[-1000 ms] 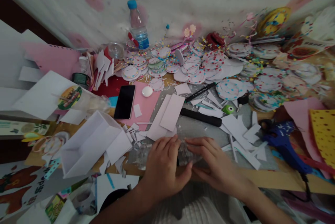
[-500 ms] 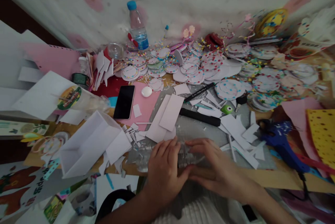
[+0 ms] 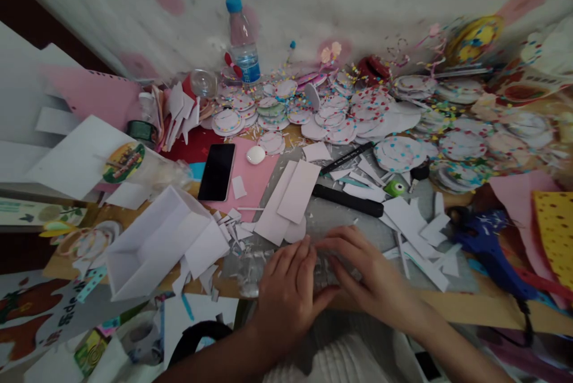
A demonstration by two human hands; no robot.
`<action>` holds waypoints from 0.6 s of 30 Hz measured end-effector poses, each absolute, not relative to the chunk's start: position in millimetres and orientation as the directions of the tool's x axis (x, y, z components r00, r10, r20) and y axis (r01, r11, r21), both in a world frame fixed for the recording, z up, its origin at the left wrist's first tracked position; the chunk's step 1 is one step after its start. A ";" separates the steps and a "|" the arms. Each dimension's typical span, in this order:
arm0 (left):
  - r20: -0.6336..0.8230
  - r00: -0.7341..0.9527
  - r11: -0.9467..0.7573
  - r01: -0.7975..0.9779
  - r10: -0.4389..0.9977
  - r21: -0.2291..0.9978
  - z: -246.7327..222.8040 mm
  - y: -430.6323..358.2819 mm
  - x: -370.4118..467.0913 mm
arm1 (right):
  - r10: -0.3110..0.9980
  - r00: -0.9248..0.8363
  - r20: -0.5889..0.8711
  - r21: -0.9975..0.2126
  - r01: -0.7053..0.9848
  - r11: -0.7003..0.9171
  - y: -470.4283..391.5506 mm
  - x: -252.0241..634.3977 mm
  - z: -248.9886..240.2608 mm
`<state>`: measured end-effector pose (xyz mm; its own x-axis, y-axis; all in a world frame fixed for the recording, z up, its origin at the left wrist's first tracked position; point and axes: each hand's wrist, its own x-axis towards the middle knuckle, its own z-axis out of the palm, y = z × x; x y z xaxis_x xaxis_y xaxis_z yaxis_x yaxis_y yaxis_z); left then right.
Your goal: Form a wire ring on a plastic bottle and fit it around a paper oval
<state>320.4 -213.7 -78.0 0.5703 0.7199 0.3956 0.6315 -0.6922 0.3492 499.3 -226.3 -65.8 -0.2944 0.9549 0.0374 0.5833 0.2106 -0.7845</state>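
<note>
A clear plastic bottle [image 3: 249, 272] lies on its side at the near edge of the grey cutting mat [image 3: 320, 225]. My left hand [image 3: 286, 281] is wrapped over its middle, fingers together and thumb pointing right. From the other side my right hand [image 3: 364, 269] curves over the bottle's right part, its fingertips close to the left fingertips. Both palms hide much of the bottle, and anything small between the fingertips cannot be made out. Just beyond the hands are white card strips [image 3: 298, 192] and a black rod-like tool [image 3: 349, 199].
An open white paper box [image 3: 147, 246] and a phone [image 3: 217, 172] lie left. A blue glue gun [image 3: 492, 252] with its cable is at right. Paper scraps [image 3: 416, 228], a pen [image 3: 347, 158], decorated paper discs [image 3: 331, 111] and an upright water bottle [image 3: 244, 43] crowd the table.
My right hand has shifted slightly, its fingers more bent and nearer the left fingertips. My left hand keeps its place on the bottle. The whole view has moved a little.
</note>
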 end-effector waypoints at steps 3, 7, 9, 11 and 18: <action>0.398 0.579 -0.701 0.627 0.712 0.341 -78.7 -213.1 320.2 | 0.959 -0.281 0.034 -0.779 0.594 0.202 -224.3 497.3 -66.8; 0.401 0.585 -0.706 0.626 0.705 0.330 -79.5 -212.2 319.8 | 0.967 -0.252 0.046 -0.772 0.605 0.195 -223.0 494.5 -68.1; 0.402 0.584 -0.706 0.629 0.706 0.326 -80.2 -211.9 319.6 | 0.966 -0.254 0.046 -0.771 0.606 0.196 -222.3 493.3 -68.6; 0.400 0.584 -0.705 0.630 0.707 0.325 -80.9 -211.8 319.5 | 0.964 -0.261 0.046 -0.768 0.608 0.201 -221.2 492.6 -69.0; 0.414 0.574 -0.703 0.637 0.707 0.317 -82.8 -212.2 320.3 | 0.955 -0.298 0.012 -0.738 0.642 0.210 -218.1 491.7 -69.4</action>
